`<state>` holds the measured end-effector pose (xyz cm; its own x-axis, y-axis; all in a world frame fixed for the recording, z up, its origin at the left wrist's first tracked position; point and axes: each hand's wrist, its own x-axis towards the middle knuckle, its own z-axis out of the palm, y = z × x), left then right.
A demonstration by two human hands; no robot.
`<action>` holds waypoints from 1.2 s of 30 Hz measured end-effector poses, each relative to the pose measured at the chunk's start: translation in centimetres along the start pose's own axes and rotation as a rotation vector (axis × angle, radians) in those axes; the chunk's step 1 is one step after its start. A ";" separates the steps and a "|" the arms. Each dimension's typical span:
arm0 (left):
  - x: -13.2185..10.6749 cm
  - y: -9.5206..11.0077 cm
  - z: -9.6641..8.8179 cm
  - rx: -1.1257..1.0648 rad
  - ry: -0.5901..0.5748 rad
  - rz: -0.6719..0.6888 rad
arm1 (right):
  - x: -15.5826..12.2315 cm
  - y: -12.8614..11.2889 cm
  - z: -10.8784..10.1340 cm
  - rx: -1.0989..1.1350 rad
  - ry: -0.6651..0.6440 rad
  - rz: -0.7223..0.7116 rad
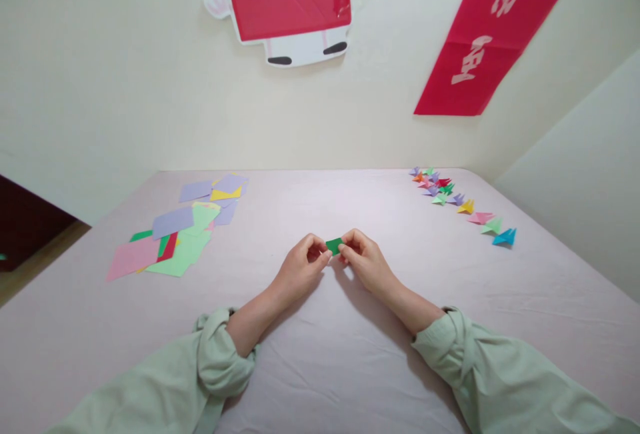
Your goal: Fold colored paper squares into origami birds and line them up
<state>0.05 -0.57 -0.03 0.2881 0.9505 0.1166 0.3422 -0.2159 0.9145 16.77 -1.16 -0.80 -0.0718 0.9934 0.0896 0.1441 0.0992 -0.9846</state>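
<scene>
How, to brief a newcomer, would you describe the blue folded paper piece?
On the pink table, a row of small folded paper pieces runs along the far right side. The blue folded piece sits at the row's near end, beside a light green one; it is the only bright blue one.

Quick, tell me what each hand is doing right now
Left hand: closed, pinching the small green folded paper.
Right hand: closed, pinching the same paper's other side.
</scene>
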 end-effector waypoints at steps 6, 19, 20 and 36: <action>-0.1 0.4 0.0 -0.007 -0.008 0.069 | -0.8 -0.7 0.3 -0.194 -0.056 -0.121; -0.5 0.6 -0.1 0.290 -0.080 0.210 | -1.1 -1.4 0.4 -0.458 -0.031 -0.252; -0.5 0.7 -0.1 0.325 -0.086 0.215 | -1.1 -1.4 0.4 -0.478 -0.036 -0.261; -0.9 0.4 -0.5 0.239 0.064 0.180 | -0.3 -0.2 -1.1 -0.432 0.040 -0.197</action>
<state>-0.51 -1.44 0.44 0.3088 0.9028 0.2994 0.4939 -0.4212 0.7607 17.82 -1.37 -0.47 -0.1024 0.9538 0.2825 0.5291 0.2927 -0.7965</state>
